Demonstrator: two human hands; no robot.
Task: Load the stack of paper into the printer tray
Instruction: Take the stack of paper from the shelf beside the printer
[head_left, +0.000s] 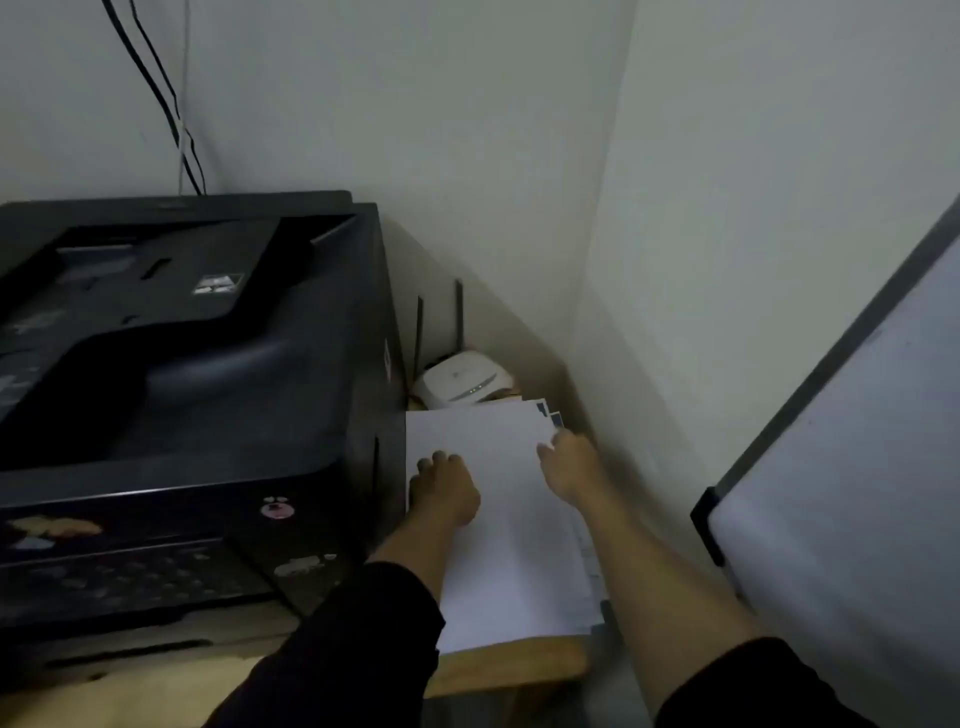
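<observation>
We see one black printer (182, 364), one stack of paper (498, 545) lying on the table (509, 665) just beside it, and two hands. Our left hand (444, 488) presses flat on the stack; our right hand (569, 465) pinches its far edge.

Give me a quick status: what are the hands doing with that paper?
Left hand presses on white paper stack beside black printer. Right hand grips stack's far edge. Nothing loaded yet. White router sits just behind.
</observation>
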